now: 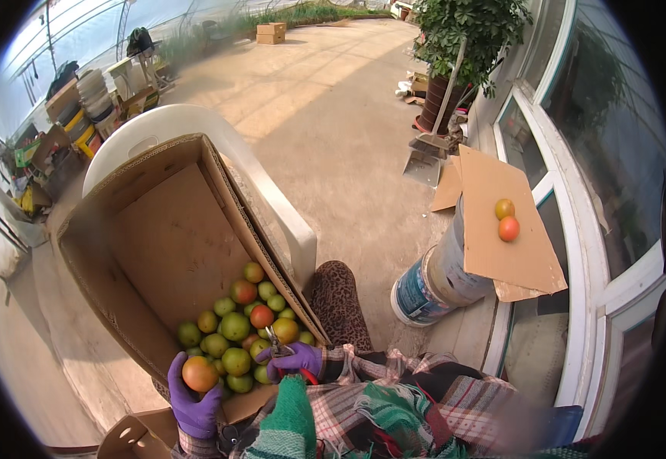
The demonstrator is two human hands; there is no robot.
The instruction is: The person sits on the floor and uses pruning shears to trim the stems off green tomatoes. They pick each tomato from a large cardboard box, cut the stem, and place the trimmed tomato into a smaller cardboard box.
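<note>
My left hand (pixel 194 401), in a purple glove, holds an orange-red tomato (pixel 199 374) at the near left corner of a large cardboard box (pixel 103 298). My right hand (pixel 295 360), also gloved in purple, grips pruning shears (pixel 277 344) with red handles; their metal tips point into the box over the fruit. Green tomatoes (pixel 235 326) and several orange or red ones (pixel 261 316) lie heaped in the near end of the box. Its far part shows bare cardboard. The shears' handles are partly hidden by my fingers and a green scarf.
The box rests on a white plastic chair (pixel 287 212). To the right, two tomatoes (pixel 508 229) lie on a cardboard sheet (pixel 482 252) atop stacked buckets (pixel 419 292). A dustpan (pixel 423 167), broom and potted plant (pixel 444 97) stand beyond. Another cardboard box (pixel 138 436) is at lower left.
</note>
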